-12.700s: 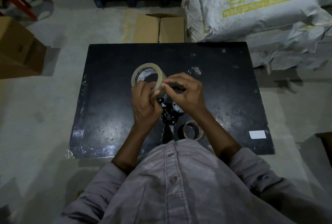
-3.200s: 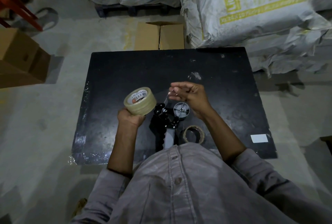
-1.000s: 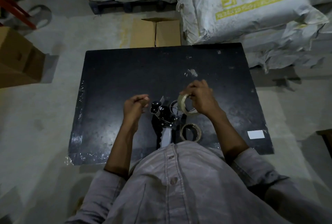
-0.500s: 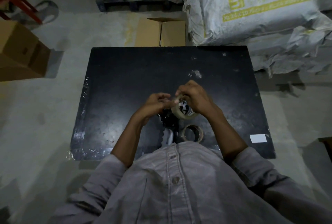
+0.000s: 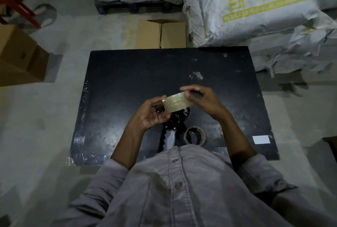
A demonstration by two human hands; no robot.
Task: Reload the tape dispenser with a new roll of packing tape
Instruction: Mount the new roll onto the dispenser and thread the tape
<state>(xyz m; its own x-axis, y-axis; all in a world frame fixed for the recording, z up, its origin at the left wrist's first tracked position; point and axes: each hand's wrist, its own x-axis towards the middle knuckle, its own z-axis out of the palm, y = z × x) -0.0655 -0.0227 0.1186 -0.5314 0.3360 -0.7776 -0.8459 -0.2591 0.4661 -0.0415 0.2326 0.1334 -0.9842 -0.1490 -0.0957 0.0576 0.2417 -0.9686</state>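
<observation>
The new tape roll (image 5: 177,104) is sitting on its edge, shiny see-through side showing, right over the black tape dispenser (image 5: 172,128), which is lying flat on the dark table.

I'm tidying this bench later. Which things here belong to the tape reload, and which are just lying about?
For the job:
new tape roll, held in the right hand and left hand
tape dispenser
empty core

Lying about:
white label on the table
cardboard boxes
sacks
</observation>
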